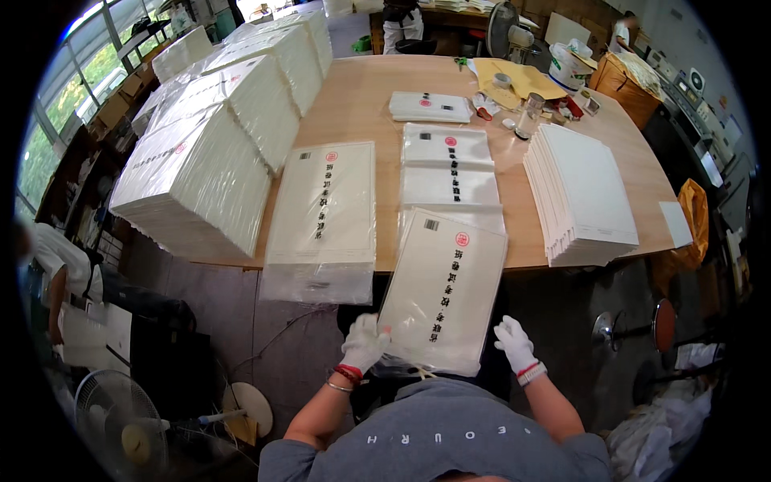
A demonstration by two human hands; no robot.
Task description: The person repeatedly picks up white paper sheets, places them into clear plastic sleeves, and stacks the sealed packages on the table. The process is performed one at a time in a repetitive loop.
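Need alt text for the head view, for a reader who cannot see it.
Two white-gloved hands, left hand and right hand, hold a flat clear-wrapped packet of white paper at the near edge of a wooden table, among tall paper stacks and more packets.

A wooden worktop (pixel 361 104) carries tall stacks of white paper (pixel 201 177) at nine o'clock, a wrapped pack (pixel 323 209) near centre, flat packets (pixel 448 165) beside it, a plain white stack (pixel 582 193) at three o'clock, yellow envelopes (pixel 522 79) and a tape roll (pixel 503 80) at one.

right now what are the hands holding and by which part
Both gloved hands, left hand and right hand, hold a clear-bagged white paper packet by its near bottom corners.
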